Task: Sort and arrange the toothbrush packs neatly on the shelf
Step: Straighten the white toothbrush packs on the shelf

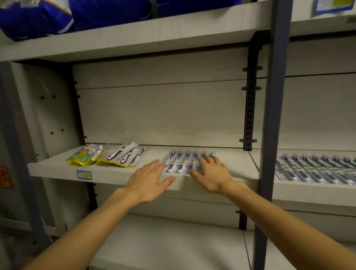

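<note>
On the shelf (53, 167), two heaps of packs (105, 155) lie at its left end; a row (185, 161) lies at the front edge, right of centre.

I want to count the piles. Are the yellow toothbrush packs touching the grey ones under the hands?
No, the yellow toothbrush packs lie apart, with bare shelf between them and the grey packs.

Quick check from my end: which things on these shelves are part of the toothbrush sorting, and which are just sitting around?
Part of the job:
- row of dark toothbrush packs, under both hands
- left hand, right hand, fingers flat on that row
- yellow-backed packs, heaped askew
- middle shelf

Just lying about:
- blue bags on the top shelf
- price label
- packs already lined up in the next bay
</note>
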Demonstrator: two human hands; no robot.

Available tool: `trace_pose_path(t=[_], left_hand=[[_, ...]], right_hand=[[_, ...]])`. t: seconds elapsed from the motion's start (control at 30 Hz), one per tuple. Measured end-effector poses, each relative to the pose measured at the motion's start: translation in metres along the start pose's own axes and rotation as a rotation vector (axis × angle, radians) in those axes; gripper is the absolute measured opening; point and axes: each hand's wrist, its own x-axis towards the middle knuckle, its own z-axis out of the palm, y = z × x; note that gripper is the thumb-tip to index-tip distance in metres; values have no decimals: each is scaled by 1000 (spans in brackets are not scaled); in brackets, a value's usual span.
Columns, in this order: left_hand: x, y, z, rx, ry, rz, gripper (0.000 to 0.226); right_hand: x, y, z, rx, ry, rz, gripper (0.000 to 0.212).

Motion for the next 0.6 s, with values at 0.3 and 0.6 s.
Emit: trace_pose_path(t=[0.3, 0.6], left_hand=[[97, -23, 21, -75, -162, 110, 65], [141, -12, 36, -15, 87, 288, 67]], right_hand=[[73, 11, 21, 2, -194, 51, 80], [71, 31, 4, -10, -276, 90, 64]])
